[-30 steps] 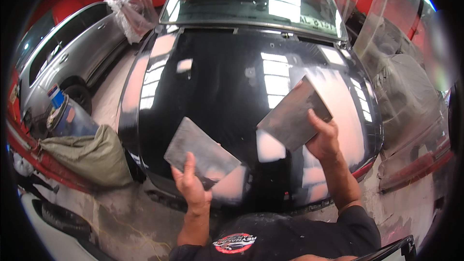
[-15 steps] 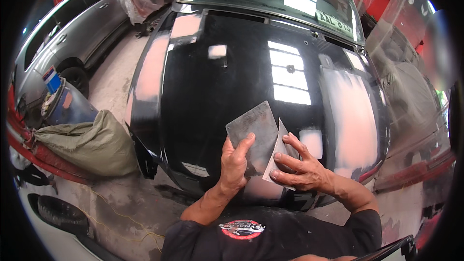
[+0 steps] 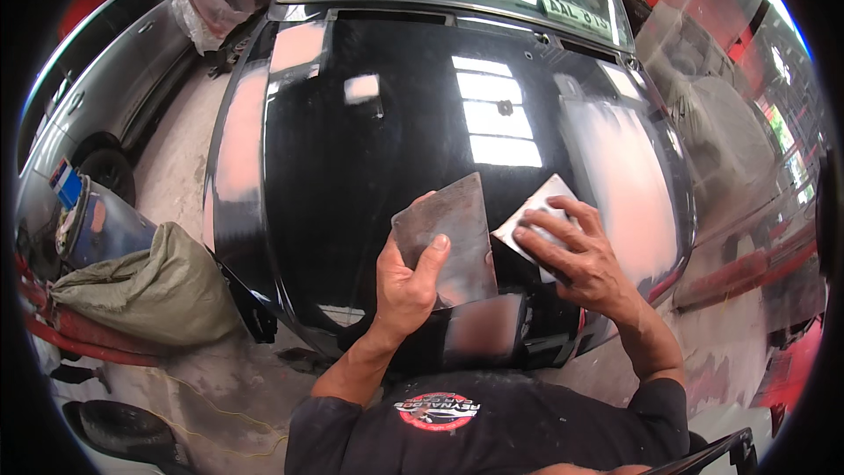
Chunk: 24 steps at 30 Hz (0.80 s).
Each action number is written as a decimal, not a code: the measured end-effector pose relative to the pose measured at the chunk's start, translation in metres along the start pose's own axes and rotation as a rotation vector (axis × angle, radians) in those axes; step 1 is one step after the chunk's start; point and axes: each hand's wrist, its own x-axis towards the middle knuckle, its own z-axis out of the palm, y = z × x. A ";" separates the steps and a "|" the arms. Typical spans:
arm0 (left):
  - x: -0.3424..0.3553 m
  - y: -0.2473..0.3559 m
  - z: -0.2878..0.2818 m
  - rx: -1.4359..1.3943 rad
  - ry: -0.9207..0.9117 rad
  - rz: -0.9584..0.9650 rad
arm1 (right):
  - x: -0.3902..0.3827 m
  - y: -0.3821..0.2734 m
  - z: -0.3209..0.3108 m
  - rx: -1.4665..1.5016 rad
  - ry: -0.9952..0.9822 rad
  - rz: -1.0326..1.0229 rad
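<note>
My left hand (image 3: 407, 295) grips a flat, dark grey rectangular plate (image 3: 457, 229) by its left edge, thumb across the top face. In my right hand (image 3: 593, 259) is a thin, pale rectangular sheet (image 3: 551, 193), with the fingers spread over its face; its exact kind is unclear. A small gap separates the sheet from the plate. Both are above the black car hood (image 3: 325, 176). Smooth pinkish filler patches mark the hood, a long one (image 3: 629, 185) at right and a smaller one (image 3: 483, 330) near the front edge.
A silver car (image 3: 97, 88) stands at the left. Nearer are a blue drum (image 3: 123, 233) and an olive sack (image 3: 167, 286). Clear plastic sheeting covers a vehicle (image 3: 721, 114) at the right. A yellow cord (image 3: 224, 409) lies on the floor, lower left.
My right hand has drawn the pale sheet away from the plate, to the right, and turned its face upward. The plate has tilted slightly in my left hand. The whole view has shifted a little.
</note>
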 end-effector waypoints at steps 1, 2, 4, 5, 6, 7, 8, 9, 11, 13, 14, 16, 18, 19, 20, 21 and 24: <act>0.000 0.000 0.001 0.089 -0.012 0.020 | 0.004 -0.004 -0.001 -0.002 -0.035 -0.026; -0.002 -0.001 0.002 0.173 -0.034 0.053 | 0.007 -0.007 0.000 -0.004 -0.086 -0.057; -0.003 -0.001 0.005 0.166 0.012 0.059 | 0.010 -0.014 0.004 -0.010 -0.113 -0.065; -0.003 -0.002 0.006 0.142 0.022 0.083 | 0.010 -0.018 0.006 0.014 -0.131 -0.082; -0.002 -0.002 0.007 0.163 0.072 0.083 | 0.009 -0.020 0.007 0.037 -0.158 -0.088; -0.001 -0.001 0.007 0.163 0.105 0.097 | 0.007 -0.022 0.007 0.086 -0.199 -0.059; 0.001 -0.001 0.007 0.155 0.141 0.135 | 0.006 -0.021 0.006 0.116 -0.246 -0.055; 0.002 0.000 0.005 0.155 0.203 0.109 | 0.007 -0.016 0.004 0.134 -0.302 -0.044; 0.003 0.000 -0.002 -0.146 0.473 0.205 | 0.010 0.000 -0.004 0.084 -0.379 -0.051; -0.001 0.000 -0.012 -0.229 0.721 0.355 | 0.024 0.032 -0.009 -0.011 -0.162 0.102; -0.002 0.001 -0.022 -0.186 0.706 0.336 | 0.036 0.057 -0.013 -0.062 -0.081 0.230; -0.008 -0.007 -0.036 -0.165 0.513 0.300 | 0.062 0.112 -0.019 -0.066 0.032 0.198; -0.014 -0.016 -0.053 -0.251 0.499 0.175 | 0.088 0.158 -0.005 0.048 -0.147 0.320; -0.015 -0.022 -0.061 -0.288 0.529 0.147 | 0.098 0.175 0.002 0.009 -0.252 0.361; -0.016 -0.028 -0.068 -0.317 0.567 0.113 | 0.109 0.190 0.009 -0.018 -0.330 0.382; -0.018 -0.034 -0.075 -0.356 0.594 0.131 | 0.120 0.201 0.017 -0.012 -0.387 0.418; -0.018 -0.050 -0.087 -0.335 0.616 0.206 | 0.137 0.215 0.035 -0.093 -0.239 0.173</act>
